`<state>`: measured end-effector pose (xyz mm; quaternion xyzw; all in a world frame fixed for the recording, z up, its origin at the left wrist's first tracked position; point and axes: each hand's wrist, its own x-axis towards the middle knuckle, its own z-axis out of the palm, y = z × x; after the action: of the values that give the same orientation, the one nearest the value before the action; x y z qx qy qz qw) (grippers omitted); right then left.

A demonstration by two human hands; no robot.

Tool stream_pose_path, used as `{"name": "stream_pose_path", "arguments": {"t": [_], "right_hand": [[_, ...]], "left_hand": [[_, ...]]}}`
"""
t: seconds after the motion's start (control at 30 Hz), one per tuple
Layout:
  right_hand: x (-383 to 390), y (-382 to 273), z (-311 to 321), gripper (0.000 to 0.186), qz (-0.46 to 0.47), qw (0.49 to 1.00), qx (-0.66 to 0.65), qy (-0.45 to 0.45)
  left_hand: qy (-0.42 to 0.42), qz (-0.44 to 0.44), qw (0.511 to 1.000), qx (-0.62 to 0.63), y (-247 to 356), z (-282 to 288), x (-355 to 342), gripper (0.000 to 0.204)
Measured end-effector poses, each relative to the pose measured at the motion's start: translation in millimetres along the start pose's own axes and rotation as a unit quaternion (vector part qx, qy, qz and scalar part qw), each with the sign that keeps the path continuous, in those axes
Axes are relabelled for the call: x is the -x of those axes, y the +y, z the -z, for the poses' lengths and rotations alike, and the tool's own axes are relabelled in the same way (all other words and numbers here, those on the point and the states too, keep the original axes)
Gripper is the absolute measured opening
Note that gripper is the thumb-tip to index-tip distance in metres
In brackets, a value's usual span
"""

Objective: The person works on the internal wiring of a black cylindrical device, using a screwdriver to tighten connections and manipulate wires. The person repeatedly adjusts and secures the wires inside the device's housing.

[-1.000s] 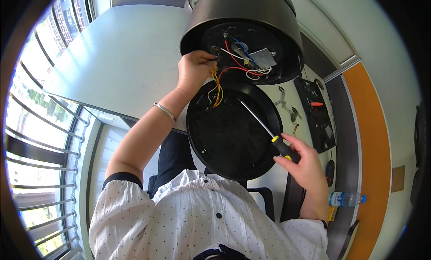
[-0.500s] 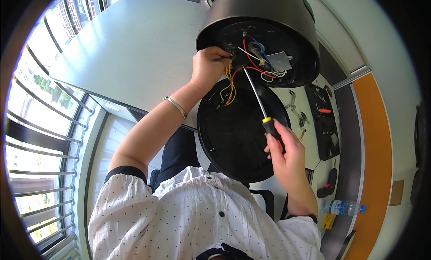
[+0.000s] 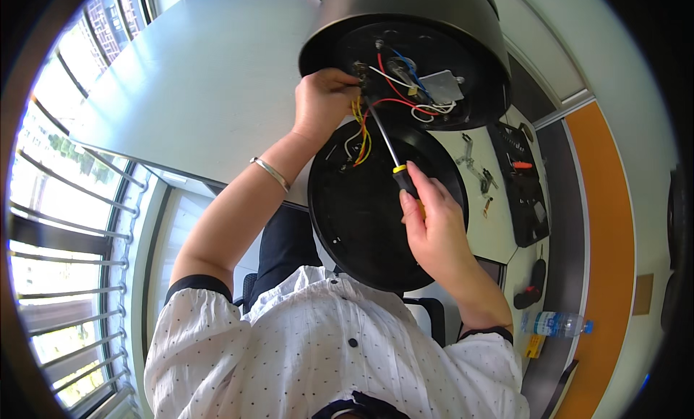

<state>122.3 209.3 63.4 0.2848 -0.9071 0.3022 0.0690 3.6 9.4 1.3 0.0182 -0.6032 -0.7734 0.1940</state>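
The open underside of a dark cylindrical appliance (image 3: pixel 405 36) shows red, white and blue wires (image 3: pixel 385 75) and a flat metal plate (image 3: pixel 439 85). My left hand (image 3: pixel 323 107) is closed at the wiring's left side, on something small that I cannot make out, beside yellow wires (image 3: pixel 359 119). My right hand (image 3: pixel 434 231) grips a screwdriver (image 3: pixel 383 135) with a yellow and black handle; its tip reaches up to the wiring near my left fingers, though contact is unclear. A round black base plate (image 3: pixel 369 224) lies below, with wires running onto it.
A white tabletop (image 3: pixel 202 79) spreads to the left. At the right are small loose metal pieces (image 3: pixel 470 159), a black tool case (image 3: pixel 528 202), a black tool (image 3: pixel 533 289) and a plastic bottle (image 3: pixel 557 323). A barred window (image 3: pixel 65 260) is at the left.
My right hand has swung up and left with the screwdriver, bringing its tip from over the base plate to the wiring. My left hand stays at the wiring. The whole view has shifted slightly.
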Motion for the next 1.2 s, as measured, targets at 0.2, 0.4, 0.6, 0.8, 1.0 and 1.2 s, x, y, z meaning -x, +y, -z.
{"name": "stream_pose_path", "arguments": {"t": [0.2, 0.4, 0.6, 0.8, 1.0, 1.2], "right_hand": [[1.4, 2.3, -0.6, 0.037, -0.036, 0.997, -0.069, 0.005], [0.5, 11.4, -1.4, 0.047, -0.101, 0.978, -0.183, -0.008], [3.3, 5.5, -0.9, 0.041, -0.113, 0.976, -0.186, -0.026], [-0.3, 2.4, -1.6, 0.038, -0.093, 0.985, -0.143, -0.031], [-3.2, 2.7, -4.6, 0.037, -0.093, 0.986, -0.136, -0.029], [-4.2, 5.1, -7.0, 0.037, -0.091, 0.986, -0.139, -0.024]], "left_hand": [[-0.013, 0.009, 1.000, -0.014, 9.3, -3.9, 2.3, 0.015], [0.009, 0.008, 1.000, 0.001, 2.6, 0.0, 0.9, 0.013], [0.002, -0.006, 0.999, -0.046, 5.5, -0.7, 3.0, 0.015], [0.001, -0.011, 0.999, -0.053, 3.2, -1.1, 1.0, 0.014], [0.006, -0.008, 0.999, -0.051, 2.7, -1.3, 0.2, 0.013], [0.010, -0.006, 0.999, -0.047, 3.1, -2.0, 1.0, 0.013]]}}
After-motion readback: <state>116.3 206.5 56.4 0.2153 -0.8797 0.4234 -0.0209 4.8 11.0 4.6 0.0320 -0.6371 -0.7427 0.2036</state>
